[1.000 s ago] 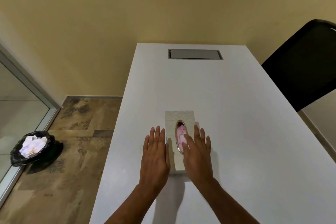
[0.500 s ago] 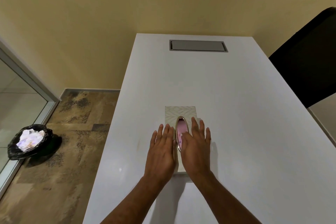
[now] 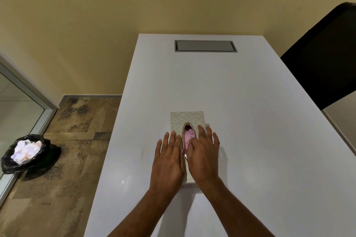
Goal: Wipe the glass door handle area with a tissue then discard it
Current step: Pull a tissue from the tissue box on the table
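A pale patterned tissue box (image 3: pixel 186 118) lies on the white table (image 3: pixel 240 121). Pink tissue (image 3: pixel 187 136) shows through its oval, metal-rimmed slot. My left hand (image 3: pixel 168 158) rests flat on the box's left side, fingers apart. My right hand (image 3: pixel 204 155) lies on the right side, its thumb reaching over the slot onto the tissue. Neither hand has lifted a tissue. A bin with a black liner (image 3: pixel 25 153) stands on the floor at the left, with crumpled tissues inside. The glass door (image 3: pixel 17 106) shows at the left edge; its handle is out of view.
A grey cable flap (image 3: pixel 205 46) is set into the far end of the table. A black chair back (image 3: pixel 323 57) stands at the right. Brown patterned floor lies between the table and the bin. A yellow wall closes the far side.
My left hand slid right, onto the tissue box and against my right hand. My right thumb has moved further over the slot. The view has shifted slightly.
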Motion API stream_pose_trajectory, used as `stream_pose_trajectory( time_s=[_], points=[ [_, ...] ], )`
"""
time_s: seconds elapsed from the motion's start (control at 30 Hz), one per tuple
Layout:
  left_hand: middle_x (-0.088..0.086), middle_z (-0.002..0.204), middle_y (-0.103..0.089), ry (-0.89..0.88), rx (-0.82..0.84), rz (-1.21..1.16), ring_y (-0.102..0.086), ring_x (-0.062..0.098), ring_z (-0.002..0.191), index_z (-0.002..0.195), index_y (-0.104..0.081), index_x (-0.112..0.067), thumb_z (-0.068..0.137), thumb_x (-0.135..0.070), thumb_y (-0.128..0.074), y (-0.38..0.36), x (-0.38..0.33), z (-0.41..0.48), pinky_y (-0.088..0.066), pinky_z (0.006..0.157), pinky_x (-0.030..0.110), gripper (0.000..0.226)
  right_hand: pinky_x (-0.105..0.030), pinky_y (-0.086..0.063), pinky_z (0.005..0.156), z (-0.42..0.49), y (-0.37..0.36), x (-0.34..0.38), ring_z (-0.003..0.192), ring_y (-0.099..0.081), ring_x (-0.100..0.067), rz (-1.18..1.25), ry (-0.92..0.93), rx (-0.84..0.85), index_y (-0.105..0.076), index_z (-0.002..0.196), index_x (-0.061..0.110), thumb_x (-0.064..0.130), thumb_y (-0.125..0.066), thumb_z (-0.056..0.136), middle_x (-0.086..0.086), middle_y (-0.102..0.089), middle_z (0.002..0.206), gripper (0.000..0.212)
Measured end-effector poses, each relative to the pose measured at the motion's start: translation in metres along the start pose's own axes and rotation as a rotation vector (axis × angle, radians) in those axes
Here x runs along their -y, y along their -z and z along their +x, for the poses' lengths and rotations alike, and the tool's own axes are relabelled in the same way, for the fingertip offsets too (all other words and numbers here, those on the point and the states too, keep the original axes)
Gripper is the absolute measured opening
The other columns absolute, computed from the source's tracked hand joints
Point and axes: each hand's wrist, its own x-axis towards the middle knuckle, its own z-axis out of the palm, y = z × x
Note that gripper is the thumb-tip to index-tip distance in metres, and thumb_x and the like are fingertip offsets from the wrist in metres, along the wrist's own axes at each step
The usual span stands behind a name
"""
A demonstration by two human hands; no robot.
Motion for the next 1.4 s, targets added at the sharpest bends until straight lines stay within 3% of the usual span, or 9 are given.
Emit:
stream_pose_trajectory(
  time_s=[0.2,0.3,0.6,0.8,0.93,1.03,1.13,1.23,1.4],
  points=[
    [-0.01,0.166,0.02,-0.009,-0.014,-0.005,0.029,0.009,0.152,0.158,0.013,-0.029,0.101,-0.049,-0.001,0.003,-0.002,-0.001,0.017,0.128,0.034,0.061,-0.057,-0.04,0.11,-0.001,-0.006,-0.001,0.131,-0.055,-0.041,0.021,0.044,-0.124,-0.076,0.1,0.005,0.022,-0.082,0.08,-0.021,-0.065,0.133,0.026],
    [-0.008,0.17,0.012,-0.01,-0.028,-0.006,0.021,0.011,0.156,0.162,0.002,-0.027,0.102,-0.047,-0.003,0.005,-0.003,-0.002,0.012,0.13,0.035,0.064,-0.056,-0.05,0.101,-0.004,-0.01,-0.004,0.122,-0.062,-0.04,0.093,0.076,-0.298,-0.072,0.085,0.006,0.015,-0.071,0.085,-0.021,-0.071,0.124,0.009],
    [-0.007,0.17,0.011,-0.008,-0.02,0.015,0.02,0.011,0.157,0.163,0.001,-0.026,0.1,-0.05,0.003,0.006,-0.004,-0.003,0.013,0.13,0.035,0.067,-0.052,-0.031,0.118,-0.008,-0.013,-0.009,0.147,-0.035,-0.033,0.126,0.025,-0.209,-0.073,0.11,0.012,0.027,-0.062,0.096,-0.015,-0.048,0.153,0.023],
    [-0.007,0.167,0.023,-0.005,0.031,0.019,0.03,0.012,0.154,0.158,0.014,-0.03,0.098,-0.051,0.003,0.007,-0.003,-0.002,0.015,0.129,0.036,0.065,-0.059,-0.046,0.104,-0.009,-0.01,-0.009,0.131,-0.055,-0.039,0.15,0.082,-0.269,-0.073,0.086,0.009,0.02,-0.064,0.088,-0.019,-0.067,0.132,0.014],
    [-0.007,0.162,0.034,0.009,0.07,0.023,0.035,0.015,0.151,0.152,0.024,-0.032,0.098,-0.056,0.009,0.008,-0.003,-0.001,0.02,0.127,0.036,0.062,-0.062,-0.053,0.091,-0.011,-0.007,-0.007,0.114,-0.066,-0.045,0.244,0.045,-0.341,-0.074,0.095,0.004,0.024,-0.063,0.078,-0.021,-0.073,0.118,0.028],
    [-0.008,0.161,0.037,0.016,0.082,0.055,0.036,0.014,0.151,0.15,0.028,-0.033,0.094,-0.055,0.007,0.008,-0.003,-0.001,0.019,0.128,0.037,0.065,-0.062,-0.049,0.098,-0.011,-0.009,-0.007,0.122,-0.062,-0.044,0.264,0.014,-0.281,-0.074,0.1,0.004,0.021,-0.066,0.086,-0.019,-0.071,0.125,0.023],
    [-0.009,0.164,0.032,0.021,0.059,0.036,0.035,0.012,0.151,0.152,0.025,-0.034,0.094,-0.055,0.008,0.007,-0.004,-0.001,0.018,0.128,0.037,0.064,-0.055,-0.036,0.114,-0.009,-0.01,-0.006,0.139,-0.047,-0.036,0.184,-0.017,-0.189,-0.074,0.108,0.011,0.024,-0.071,0.092,-0.014,-0.06,0.142,0.021],
    [-0.008,0.165,0.029,0.003,0.048,0.041,0.033,0.014,0.152,0.155,0.021,-0.032,0.089,-0.062,0.024,0.007,-0.004,-0.001,0.017,0.128,0.037,0.072,-0.058,-0.04,0.109,-0.008,-0.011,-0.008,0.134,-0.052,-0.04,0.136,0.029,-0.204,-0.077,0.094,0.01,0.019,-0.078,0.085,-0.018,-0.064,0.136,0.013],
    [-0.005,0.166,0.015,-0.028,-0.007,-0.047,0.018,0.023,0.157,0.16,0.0,-0.025,0.096,-0.058,0.001,0.007,-0.003,-0.002,0.014,0.127,0.038,0.072,-0.057,-0.042,0.107,-0.009,-0.01,-0.01,0.13,-0.057,-0.037,0.246,0.049,-0.266,-0.078,0.092,0.011,0.031,-0.057,0.084,-0.014,-0.07,0.129,0.03]
  ],
)
